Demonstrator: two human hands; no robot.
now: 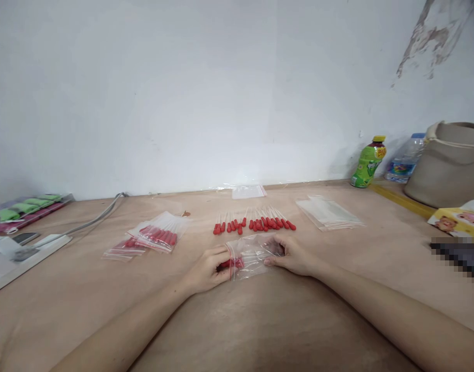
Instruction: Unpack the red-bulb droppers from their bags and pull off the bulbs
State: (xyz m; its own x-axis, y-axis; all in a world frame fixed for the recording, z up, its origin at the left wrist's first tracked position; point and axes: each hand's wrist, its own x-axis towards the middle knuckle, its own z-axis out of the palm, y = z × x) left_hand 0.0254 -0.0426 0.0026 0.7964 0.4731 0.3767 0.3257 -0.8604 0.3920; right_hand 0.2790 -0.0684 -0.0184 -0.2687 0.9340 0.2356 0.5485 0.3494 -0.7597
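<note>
My left hand (210, 269) is closed round the red bulb ends of several droppers (237, 263). Their thin clear stems lie inside a clear zip bag (252, 256), whose red-lined mouth is at my left fingertips. At the bag's other end, my right hand (291, 256) pinches the plastic between thumb and fingers. Just beyond the bag, a row of loose red-bulbed droppers (265, 223) lies on the table, stems pointing to the wall. Filled zip bags (155, 235) of droppers overlap to the left. A stack of flat zip bags (330, 213) lies to the right.
A single flat bag (249, 192) lies near the wall. On the right stand a green bottle (369, 163), a water bottle (405, 160) and a beige bucket (446, 163), with a yellow packet (459, 221) in front. A grey cable (101, 216) and white tray (31, 261) are on the left.
</note>
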